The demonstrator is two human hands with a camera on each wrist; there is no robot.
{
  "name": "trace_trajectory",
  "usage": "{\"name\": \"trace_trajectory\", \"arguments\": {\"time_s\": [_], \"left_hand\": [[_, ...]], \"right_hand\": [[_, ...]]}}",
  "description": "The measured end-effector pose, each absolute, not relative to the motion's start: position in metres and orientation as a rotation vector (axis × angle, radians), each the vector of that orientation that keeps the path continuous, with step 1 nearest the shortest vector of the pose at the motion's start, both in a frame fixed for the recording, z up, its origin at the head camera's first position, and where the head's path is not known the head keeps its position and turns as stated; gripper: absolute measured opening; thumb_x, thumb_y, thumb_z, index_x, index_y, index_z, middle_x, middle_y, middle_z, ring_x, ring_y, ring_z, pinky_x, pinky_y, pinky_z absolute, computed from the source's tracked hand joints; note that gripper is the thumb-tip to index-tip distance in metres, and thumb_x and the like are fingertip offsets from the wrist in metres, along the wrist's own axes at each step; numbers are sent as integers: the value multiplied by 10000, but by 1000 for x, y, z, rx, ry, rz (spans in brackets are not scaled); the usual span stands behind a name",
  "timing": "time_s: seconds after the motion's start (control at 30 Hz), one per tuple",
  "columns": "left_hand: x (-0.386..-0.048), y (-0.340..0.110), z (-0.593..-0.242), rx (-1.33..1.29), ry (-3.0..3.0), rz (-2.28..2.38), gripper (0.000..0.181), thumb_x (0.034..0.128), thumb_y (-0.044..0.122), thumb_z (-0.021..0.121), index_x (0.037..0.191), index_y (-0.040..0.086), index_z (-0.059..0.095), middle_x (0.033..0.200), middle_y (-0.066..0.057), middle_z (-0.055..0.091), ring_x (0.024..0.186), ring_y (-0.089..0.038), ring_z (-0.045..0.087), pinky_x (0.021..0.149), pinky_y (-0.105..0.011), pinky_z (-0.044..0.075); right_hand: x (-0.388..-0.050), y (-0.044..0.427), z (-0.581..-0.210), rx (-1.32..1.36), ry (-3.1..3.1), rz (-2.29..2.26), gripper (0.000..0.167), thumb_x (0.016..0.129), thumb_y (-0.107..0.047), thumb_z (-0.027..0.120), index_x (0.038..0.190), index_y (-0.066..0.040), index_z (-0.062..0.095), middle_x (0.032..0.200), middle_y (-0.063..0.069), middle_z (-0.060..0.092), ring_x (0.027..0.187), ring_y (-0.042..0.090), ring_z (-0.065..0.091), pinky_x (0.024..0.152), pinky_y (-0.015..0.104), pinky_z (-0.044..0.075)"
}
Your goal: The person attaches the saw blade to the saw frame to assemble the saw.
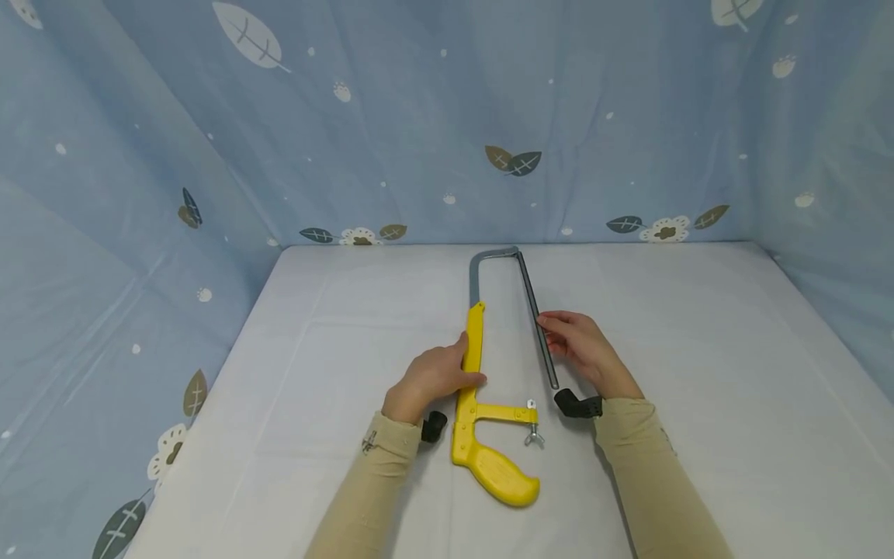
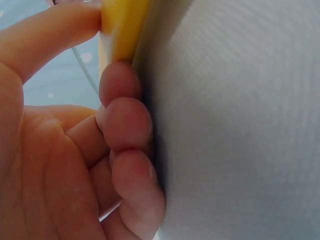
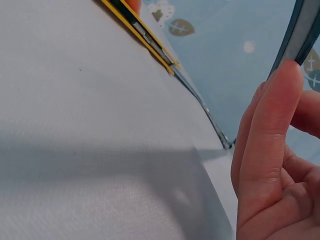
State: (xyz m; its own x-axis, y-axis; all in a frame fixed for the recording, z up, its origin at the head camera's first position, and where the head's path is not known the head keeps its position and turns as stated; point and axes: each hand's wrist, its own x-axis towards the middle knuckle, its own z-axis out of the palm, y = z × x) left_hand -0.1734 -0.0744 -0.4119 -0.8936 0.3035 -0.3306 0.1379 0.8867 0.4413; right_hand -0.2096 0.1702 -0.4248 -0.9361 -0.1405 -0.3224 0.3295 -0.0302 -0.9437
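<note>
A hacksaw frame with a yellow grip (image 1: 501, 475) and grey metal front bow (image 1: 475, 278) lies on the white surface. My left hand (image 1: 434, 374) holds its yellow bar (image 1: 474, 341), thumb and fingers on either side; in the left wrist view the fingers (image 2: 127, 125) curl beside the yellow bar (image 2: 122, 30). The dark blade (image 1: 536, 318) meets the bow at its far end and slants toward me, its near end apart from the yellow arm with the wing nut (image 1: 534, 436). My right hand (image 1: 585, 351) pinches the blade midway; in the right wrist view fingertips touch the blade (image 3: 299, 37).
White cloth (image 1: 335, 310) covers the table. Blue curtain (image 1: 419, 116) with leaf and flower prints stands behind and at both sides. Black wrist camera pieces (image 1: 578, 405) show near both sleeves.
</note>
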Motion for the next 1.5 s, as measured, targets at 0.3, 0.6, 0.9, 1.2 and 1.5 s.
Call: {"name": "trace_trajectory", "arguments": {"time_s": [0.3, 0.6, 0.9, 1.2, 1.5], "left_hand": [[-173, -74, -413, 323, 2663, 580, 856, 786, 494, 593, 1435, 113, 185, 1228, -66, 517, 955, -169, 496, 864, -364, 384], [-174, -73, -413, 312, 2659, 582, 858, 782, 495, 596, 1434, 116, 186, 1191, -54, 536, 899, -164, 491, 836, -350, 392], [-174, -74, -411, 315, 2659, 577, 857, 784, 493, 594, 1434, 111, 187, 1141, -41, 552, 873, -163, 488, 812, -337, 392], [-174, -74, -413, 314, 2659, 572, 860, 783, 495, 595, 1435, 116, 183, 1151, -41, 547, 875, -164, 486, 807, -333, 390], [-173, -75, -413, 329, 2655, 577, 851, 792, 493, 584, 1435, 111, 178, 1264, -69, 491, 992, -175, 498, 873, -358, 377]], "right_hand": [[-207, 171, -422, 169, 1909, -2034, 484, 854, -225, 601, 1223, 50, 454, 915, 48, 520, 638, 67, 520, 563, 178, 459], [-204, 168, -416, 202, 1886, -2054, 485, 847, -223, 610, 1223, 41, 457, 930, 34, 528, 640, 61, 524, 551, 174, 457], [-207, 169, -418, 233, 1883, -2065, 476, 850, -211, 607, 1227, 37, 456, 921, 35, 530, 636, 61, 520, 555, 177, 459], [-209, 168, -415, 231, 1881, -2071, 474, 852, -219, 603, 1229, 31, 460, 938, 35, 528, 642, 59, 517, 548, 164, 451], [-208, 169, -416, 267, 1907, -2074, 501, 834, -264, 624, 1225, 12, 477, 952, 23, 517, 682, 65, 503, 565, 158, 441]]}}
